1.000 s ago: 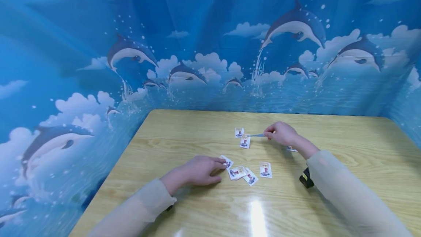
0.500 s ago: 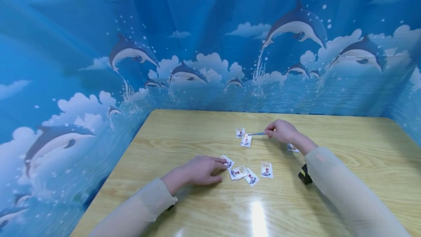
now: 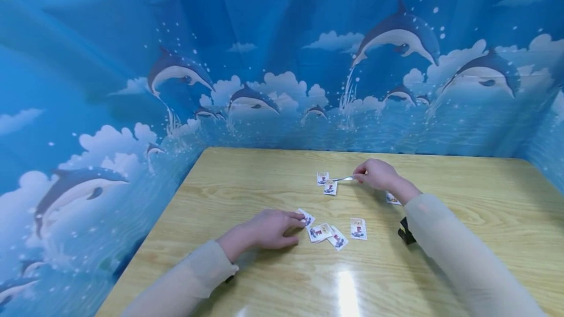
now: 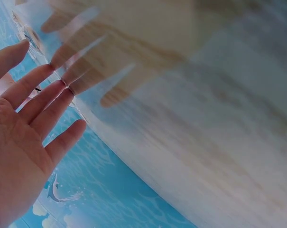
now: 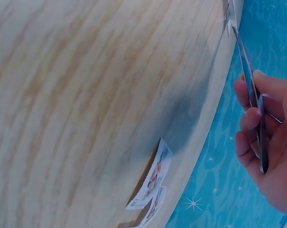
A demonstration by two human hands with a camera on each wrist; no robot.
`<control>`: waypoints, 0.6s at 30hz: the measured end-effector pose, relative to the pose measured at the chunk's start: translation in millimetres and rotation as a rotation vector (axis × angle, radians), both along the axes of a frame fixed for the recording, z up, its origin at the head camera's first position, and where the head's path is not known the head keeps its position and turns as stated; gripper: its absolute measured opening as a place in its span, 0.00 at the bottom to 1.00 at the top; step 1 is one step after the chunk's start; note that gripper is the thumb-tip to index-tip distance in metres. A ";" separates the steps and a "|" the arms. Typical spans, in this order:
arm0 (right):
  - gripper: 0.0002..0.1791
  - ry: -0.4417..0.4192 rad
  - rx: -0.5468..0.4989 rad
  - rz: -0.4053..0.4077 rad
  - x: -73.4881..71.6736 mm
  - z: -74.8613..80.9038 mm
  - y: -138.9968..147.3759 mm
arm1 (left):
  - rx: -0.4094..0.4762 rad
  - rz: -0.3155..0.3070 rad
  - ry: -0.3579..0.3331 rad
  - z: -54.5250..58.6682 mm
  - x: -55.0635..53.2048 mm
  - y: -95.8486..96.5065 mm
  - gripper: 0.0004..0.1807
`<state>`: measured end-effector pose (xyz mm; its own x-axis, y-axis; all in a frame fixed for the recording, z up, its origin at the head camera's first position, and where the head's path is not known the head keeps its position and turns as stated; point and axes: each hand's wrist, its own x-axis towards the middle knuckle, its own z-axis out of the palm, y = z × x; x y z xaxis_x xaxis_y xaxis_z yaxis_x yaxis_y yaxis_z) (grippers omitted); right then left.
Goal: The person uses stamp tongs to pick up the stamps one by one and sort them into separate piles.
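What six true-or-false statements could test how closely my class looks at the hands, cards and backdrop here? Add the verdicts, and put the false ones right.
1. The right hand holds tweezers. True.
2. The left hand is clenched into a fist. False: its fingers are stretched out, with fingertips at a card.
3. The tweezers point toward the two far cards. True.
4. None of the cards near the left hand overlap. False: one partly covers another.
5. The backdrop is printed with dolphins. True.
6. Both sleeves are dark blue. False: they are pale.
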<state>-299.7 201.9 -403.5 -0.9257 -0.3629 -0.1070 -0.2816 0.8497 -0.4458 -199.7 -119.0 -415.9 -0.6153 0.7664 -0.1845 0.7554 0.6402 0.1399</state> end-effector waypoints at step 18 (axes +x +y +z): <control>0.15 0.062 0.011 0.000 -2.7 -6.8 -2.1 | 0.000 -0.008 0.009 -0.9 0.5 -0.6 0.26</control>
<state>-302.4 199.8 -410.3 -0.9308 -0.3616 -0.0538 -0.3078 0.8547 -0.4181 -199.2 -119.5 -416.9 -0.6106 0.7714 -0.1793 0.7619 0.6339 0.1327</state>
